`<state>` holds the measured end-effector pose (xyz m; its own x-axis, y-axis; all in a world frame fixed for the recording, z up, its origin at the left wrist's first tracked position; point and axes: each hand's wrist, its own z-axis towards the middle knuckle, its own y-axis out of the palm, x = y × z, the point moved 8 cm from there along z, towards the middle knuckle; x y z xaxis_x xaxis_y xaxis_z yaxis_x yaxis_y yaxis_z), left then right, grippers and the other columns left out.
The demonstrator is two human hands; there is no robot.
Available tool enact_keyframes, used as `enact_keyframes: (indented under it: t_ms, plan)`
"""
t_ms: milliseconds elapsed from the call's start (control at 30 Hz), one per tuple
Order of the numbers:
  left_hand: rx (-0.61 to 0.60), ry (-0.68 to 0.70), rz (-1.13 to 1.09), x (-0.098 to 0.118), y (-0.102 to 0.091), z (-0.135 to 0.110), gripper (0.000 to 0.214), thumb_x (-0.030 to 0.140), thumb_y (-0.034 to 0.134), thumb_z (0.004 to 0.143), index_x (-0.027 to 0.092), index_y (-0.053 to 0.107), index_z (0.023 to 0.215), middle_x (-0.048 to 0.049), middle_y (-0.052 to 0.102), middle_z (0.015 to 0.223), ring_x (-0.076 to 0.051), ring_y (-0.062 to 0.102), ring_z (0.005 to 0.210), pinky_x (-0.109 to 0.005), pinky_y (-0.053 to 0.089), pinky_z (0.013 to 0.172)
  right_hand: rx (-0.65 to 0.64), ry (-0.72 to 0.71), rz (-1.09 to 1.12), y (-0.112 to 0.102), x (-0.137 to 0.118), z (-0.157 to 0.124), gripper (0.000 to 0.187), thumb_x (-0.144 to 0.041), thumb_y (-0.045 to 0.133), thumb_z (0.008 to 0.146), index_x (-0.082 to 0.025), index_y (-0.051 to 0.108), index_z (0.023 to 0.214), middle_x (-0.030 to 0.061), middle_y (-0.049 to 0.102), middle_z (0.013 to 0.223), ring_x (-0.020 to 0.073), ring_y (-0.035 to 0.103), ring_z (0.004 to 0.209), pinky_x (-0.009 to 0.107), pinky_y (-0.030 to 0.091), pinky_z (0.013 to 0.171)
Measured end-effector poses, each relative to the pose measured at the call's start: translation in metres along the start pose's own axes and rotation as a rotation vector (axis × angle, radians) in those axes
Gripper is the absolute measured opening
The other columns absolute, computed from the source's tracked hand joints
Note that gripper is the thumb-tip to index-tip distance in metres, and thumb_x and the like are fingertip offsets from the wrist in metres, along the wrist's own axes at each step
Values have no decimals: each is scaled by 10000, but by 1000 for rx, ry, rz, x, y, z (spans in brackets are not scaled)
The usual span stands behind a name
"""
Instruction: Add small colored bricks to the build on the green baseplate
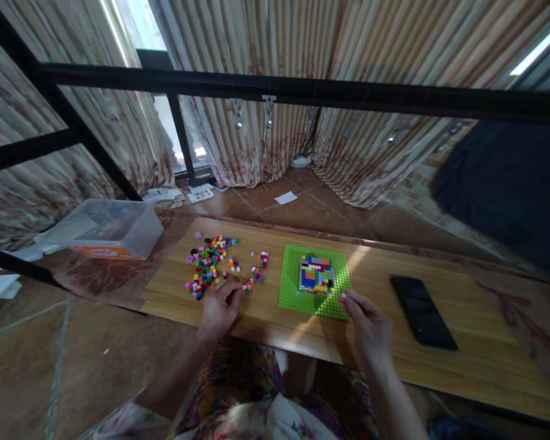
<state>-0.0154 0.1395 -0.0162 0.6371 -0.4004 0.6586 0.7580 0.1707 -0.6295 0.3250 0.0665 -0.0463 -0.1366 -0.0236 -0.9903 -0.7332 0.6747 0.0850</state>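
A square build of many-coloured toy bricks [315, 275] stands on a green studded baseplate [291, 287]. My right hand [371, 324] is at the plate's near right corner, its fingertips pinching a small white brick [343, 296]. To the left, my left hand [220, 308] rests at the near edge of a heap of loose bricks [213, 260], fingers drawn together. Whatever those fingers may hold is hidden. Just beyond its fingertips lies a smaller curved row of loose bricks [258, 271], between the heap and the plate.
The low wooden bench [266, 327] carries a black phone [422, 311] on the right. A clear plastic bin [119, 226] with an orange label stands off its left end. Across the far side runs a black metal bar [293, 85], with curtains [261, 140] behind it.
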Motion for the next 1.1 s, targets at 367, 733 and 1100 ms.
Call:
enact_keyframes:
  t_ms: [367,733,1100]
  plan:
    - [-9,-8,-2,1,-1,1,129,230,516,868,202,641,853,-37,677,863,-175,627,854,-297,501,808,-64,-201,-274,21,-3,31,325,-443,734,659,-162,721,821,65,728,820,204,661,756,344,517,727]
    - [-6,-2,12,2,-2,1,129,234,523,863,202,649,870,-37,679,868,-175,630,846,-295,509,796,-66,-153,-223,26,-11,26,283,-367,711,666,-155,730,854,61,732,829,196,650,745,333,509,707]
    - [-1,2,17,0,-1,0,127,236,524,867,203,647,875,-37,680,871,-172,632,839,-294,508,789,-36,-80,-206,27,-5,33,315,-366,746,610,-141,733,830,60,726,771,183,641,683,304,501,630]
